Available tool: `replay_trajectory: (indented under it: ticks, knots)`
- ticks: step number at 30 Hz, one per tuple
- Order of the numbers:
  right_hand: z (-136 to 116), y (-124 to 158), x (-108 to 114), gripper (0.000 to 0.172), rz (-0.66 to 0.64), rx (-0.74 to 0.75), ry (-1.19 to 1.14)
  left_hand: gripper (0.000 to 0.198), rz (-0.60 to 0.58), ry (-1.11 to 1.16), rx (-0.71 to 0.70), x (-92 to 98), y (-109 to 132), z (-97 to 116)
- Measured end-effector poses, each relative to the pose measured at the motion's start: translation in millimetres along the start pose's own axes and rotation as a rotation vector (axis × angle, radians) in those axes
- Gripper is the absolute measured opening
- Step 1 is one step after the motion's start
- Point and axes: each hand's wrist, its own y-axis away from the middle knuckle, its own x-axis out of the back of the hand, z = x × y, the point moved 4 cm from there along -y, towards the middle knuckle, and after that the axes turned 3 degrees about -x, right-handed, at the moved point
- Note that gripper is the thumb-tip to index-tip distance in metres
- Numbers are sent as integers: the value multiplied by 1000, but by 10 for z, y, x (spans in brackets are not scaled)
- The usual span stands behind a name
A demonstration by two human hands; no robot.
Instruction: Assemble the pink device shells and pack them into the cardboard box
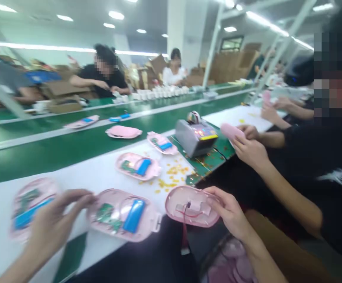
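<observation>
Both your forearms enter from the lower edge of the view, the left from the corner and the right from right of centre, and the two hands work well apart. Your left hand [52, 216] shows its back, wrist low, with the fingers reaching rightward; thumb and index finger draw together at the left end of a pink half-shell [149, 220], pinching its rim. This shell lies open side up at the near edge of the white sheet [79, 181], holding a green circuit board [106, 213] and, to the right, a blue pack [134, 216].

Your right hand [230, 210] grips the right end of a pink cover [200, 220], the thumb laid over its inner face and the index finger along the upper rim; the remaining fingers are partly hidden. The cover is held just right of the half-shell, its inner side toward you, and a wire lead [184, 232] hangs from it to a white connector [185, 250].

Beside your left hand, and partly behind it, rests another filled shell [35, 186]. Beyond lie a third shell [129, 173], scattered yellow pieces [173, 173] and a grey device [188, 135]. At right, a co-worker's hands [252, 151] hold a pink casing [231, 131].
</observation>
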Motion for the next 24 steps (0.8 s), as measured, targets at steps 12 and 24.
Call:
replay_trajectory:
  ticks: [12,24]
  knots:
    - [-1279,-1009,-1572,28,-118,450,312,15,267,80,-327,53,132,96]
    - [-1316,-1068,-1662,25,-186,409,321,52,18,937,284,-157,80,-166]
